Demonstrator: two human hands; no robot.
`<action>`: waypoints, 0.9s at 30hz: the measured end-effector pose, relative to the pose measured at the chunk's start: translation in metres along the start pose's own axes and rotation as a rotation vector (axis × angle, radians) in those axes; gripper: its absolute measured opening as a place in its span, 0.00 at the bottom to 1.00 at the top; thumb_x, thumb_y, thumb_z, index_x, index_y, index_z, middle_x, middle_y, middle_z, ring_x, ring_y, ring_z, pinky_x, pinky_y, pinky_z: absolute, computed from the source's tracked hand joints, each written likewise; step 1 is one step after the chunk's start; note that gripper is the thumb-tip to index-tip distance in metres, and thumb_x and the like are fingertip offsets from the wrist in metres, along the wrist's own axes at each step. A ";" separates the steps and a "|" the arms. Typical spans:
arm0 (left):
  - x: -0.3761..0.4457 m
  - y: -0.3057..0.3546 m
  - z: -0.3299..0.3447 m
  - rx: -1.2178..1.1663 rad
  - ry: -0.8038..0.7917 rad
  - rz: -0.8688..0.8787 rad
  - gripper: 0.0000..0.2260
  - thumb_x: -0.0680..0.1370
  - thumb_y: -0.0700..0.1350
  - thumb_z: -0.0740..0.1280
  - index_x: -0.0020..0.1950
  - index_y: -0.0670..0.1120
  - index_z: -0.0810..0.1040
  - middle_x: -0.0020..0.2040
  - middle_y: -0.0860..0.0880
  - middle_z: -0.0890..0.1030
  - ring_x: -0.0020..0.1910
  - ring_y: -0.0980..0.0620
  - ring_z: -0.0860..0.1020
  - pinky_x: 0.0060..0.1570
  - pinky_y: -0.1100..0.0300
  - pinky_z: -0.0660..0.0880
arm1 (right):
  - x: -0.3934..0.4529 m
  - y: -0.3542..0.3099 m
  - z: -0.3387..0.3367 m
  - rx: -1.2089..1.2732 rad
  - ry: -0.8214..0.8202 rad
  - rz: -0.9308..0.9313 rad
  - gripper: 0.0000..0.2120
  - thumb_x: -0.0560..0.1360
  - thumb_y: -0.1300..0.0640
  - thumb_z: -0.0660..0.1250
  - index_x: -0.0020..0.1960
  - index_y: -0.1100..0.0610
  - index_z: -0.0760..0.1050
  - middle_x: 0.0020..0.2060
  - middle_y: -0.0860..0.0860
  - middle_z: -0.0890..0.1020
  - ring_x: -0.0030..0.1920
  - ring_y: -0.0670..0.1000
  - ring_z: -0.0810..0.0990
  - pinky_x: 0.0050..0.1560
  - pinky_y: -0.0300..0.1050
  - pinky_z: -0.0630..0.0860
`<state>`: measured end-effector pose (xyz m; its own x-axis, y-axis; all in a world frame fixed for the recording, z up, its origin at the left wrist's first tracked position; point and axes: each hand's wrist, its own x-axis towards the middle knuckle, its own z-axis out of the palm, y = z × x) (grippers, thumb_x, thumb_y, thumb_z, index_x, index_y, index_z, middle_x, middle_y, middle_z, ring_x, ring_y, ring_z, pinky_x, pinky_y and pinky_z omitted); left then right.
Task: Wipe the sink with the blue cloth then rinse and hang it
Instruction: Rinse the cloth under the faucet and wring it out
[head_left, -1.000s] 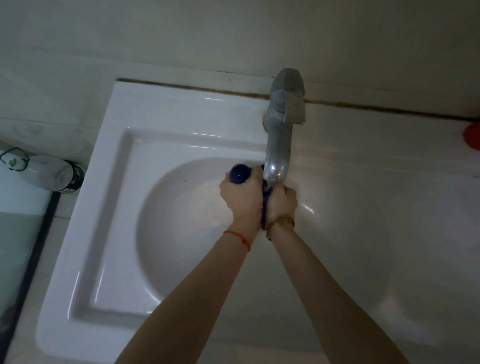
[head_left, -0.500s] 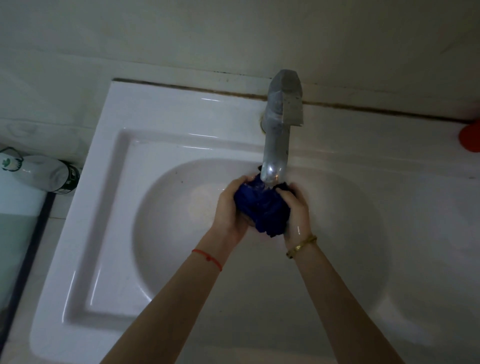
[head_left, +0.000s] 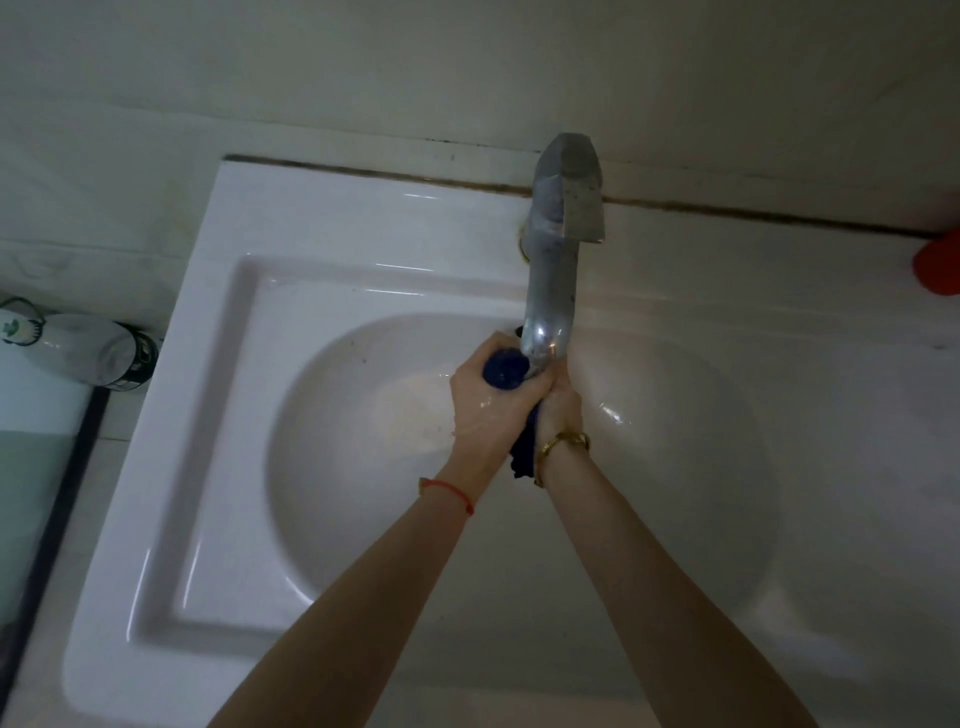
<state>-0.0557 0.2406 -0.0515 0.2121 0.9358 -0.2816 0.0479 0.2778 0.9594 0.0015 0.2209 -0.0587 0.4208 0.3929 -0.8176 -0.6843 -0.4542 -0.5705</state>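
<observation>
Right under the spout of the grey metal faucet (head_left: 553, 270), the dark blue cloth (head_left: 503, 369) is bunched tight between both hands, pressed palm to palm around it. A rounded wad of it bulges out at the top of the left hand (head_left: 480, 410), just beside the faucet's tip, and a ragged dark tail hangs out below, between the wrists. The right hand (head_left: 558, 405) is closed on the cloth's other side, its fingers touching those of the left hand. Both forearms reach up from the near edge toward the faucet and converge at the cloth. A thin red string bracelet (head_left: 449, 491) circles the left wrist and a gold chain bracelet (head_left: 563, 441) the right. The skin of the left hand glistens wet. All this is held over the round bowl of the white ceramic sink (head_left: 218, 426), in front of the faucet. Left of the faucet, beyond the sink's edge, a white bottle with a dark band (head_left: 83, 351) lies on its side. Far right of the faucet, a red object (head_left: 940, 267) is cut off by the frame.
</observation>
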 end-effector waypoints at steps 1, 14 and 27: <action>0.001 0.001 0.002 -0.016 0.022 0.015 0.12 0.69 0.35 0.75 0.37 0.50 0.77 0.34 0.54 0.80 0.38 0.52 0.80 0.43 0.56 0.80 | 0.000 0.000 0.002 -0.015 0.034 -0.031 0.22 0.71 0.35 0.66 0.41 0.54 0.82 0.38 0.54 0.86 0.41 0.55 0.85 0.46 0.52 0.82; 0.011 0.016 0.005 -0.529 0.350 -0.697 0.16 0.74 0.49 0.70 0.56 0.39 0.79 0.45 0.42 0.81 0.45 0.44 0.80 0.42 0.53 0.77 | -0.005 0.001 -0.023 -0.351 0.033 -0.460 0.11 0.76 0.54 0.61 0.39 0.57 0.78 0.35 0.53 0.80 0.38 0.54 0.78 0.41 0.49 0.75; -0.006 -0.005 -0.020 0.010 -0.144 -0.036 0.15 0.76 0.45 0.73 0.61 0.46 0.79 0.56 0.49 0.84 0.57 0.52 0.81 0.57 0.58 0.79 | -0.009 -0.017 -0.038 0.328 -0.366 0.231 0.32 0.76 0.33 0.56 0.64 0.59 0.75 0.57 0.60 0.81 0.60 0.59 0.77 0.67 0.58 0.69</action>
<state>-0.0769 0.2375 -0.0552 0.3477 0.8842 -0.3120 0.0678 0.3082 0.9489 0.0323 0.1946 -0.0441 0.0427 0.5915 -0.8052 -0.9092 -0.3111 -0.2767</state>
